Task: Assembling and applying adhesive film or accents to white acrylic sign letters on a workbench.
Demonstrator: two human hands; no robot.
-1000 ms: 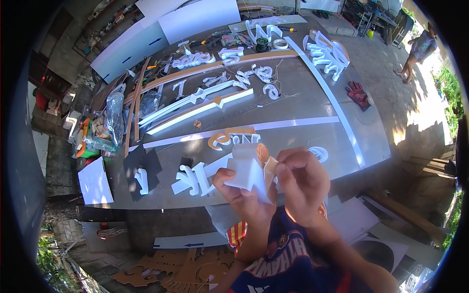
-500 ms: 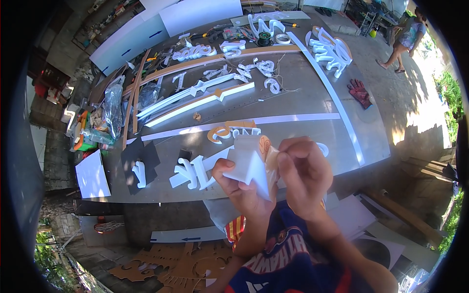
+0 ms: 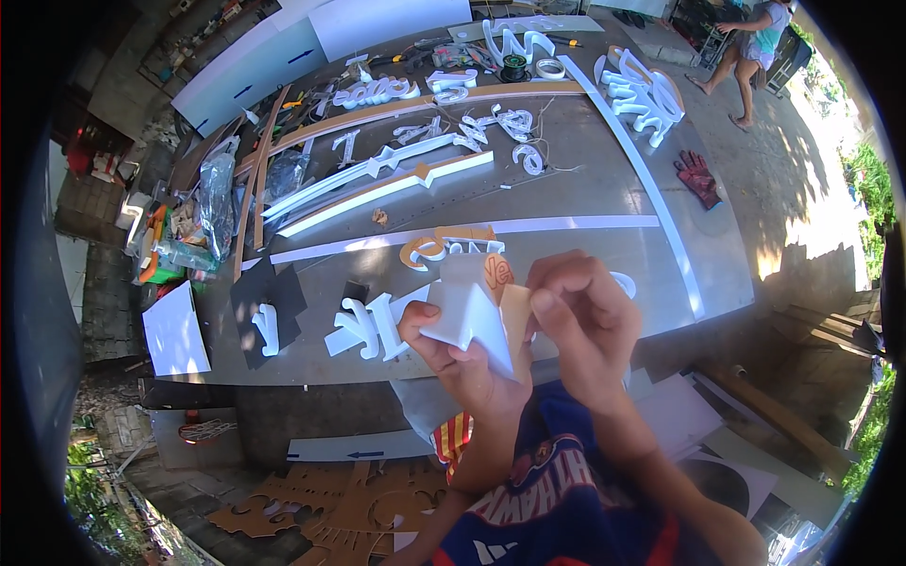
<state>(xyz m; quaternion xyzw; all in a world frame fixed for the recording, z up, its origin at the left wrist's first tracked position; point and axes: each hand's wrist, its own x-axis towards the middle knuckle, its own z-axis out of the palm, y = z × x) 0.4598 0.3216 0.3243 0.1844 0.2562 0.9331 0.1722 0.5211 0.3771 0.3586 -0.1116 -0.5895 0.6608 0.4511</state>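
Observation:
Near the front edge of the table, my left hand (image 3: 462,377) is wrapped round a white, angular raised sign letter (image 3: 455,300). Its thumb lies along the white side wall. A brown paper-like layer (image 3: 514,311) covers the letter's right side, with an orange marking near the top. My right hand (image 3: 593,316) is closed in a pinch at that layer's right edge; the fingertips partly hide the contact. Left of the letter, white cut letters (image 3: 375,328) lie on the metal-grey table (image 3: 604,274).
Long white strips (image 3: 637,189) and more white letters (image 3: 646,99) are spread over the table. A dark red glove (image 3: 696,179) lies by its right edge. Plastic bags (image 3: 217,212) crowd the left side. Another person (image 3: 750,57) is at the far right. Cut brown boards (image 3: 302,509) lie below.
The letter has tilted slightly leftward in my left hand, and more of the brown layer shows beside my right fingers. The other person has moved farther off.

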